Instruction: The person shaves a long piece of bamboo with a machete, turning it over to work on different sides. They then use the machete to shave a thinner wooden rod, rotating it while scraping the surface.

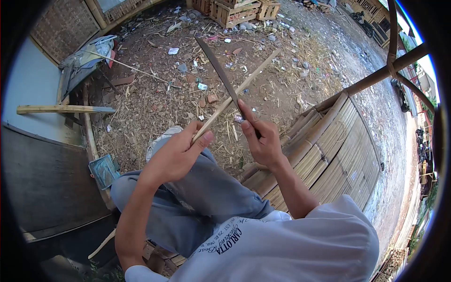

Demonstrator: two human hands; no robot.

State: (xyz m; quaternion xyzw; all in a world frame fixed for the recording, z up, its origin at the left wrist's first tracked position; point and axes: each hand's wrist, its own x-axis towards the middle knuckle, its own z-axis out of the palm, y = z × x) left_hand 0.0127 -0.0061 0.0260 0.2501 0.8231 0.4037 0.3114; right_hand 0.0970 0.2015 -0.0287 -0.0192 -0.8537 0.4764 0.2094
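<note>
Stick [221,111] — pinched in the left hand [176,154], slanting toward upper right; the knife [220,72], clasped in the right hand [263,141], crosses it at upper centre — nearer the right.

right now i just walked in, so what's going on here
A person's left hand grips a pale wooden strip slanting up and away, while the right hand holds a long dark blade. Blade and strip cross in view; whether they touch is hard to tell. A bamboo-slat platform lies to the person's right.
</note>
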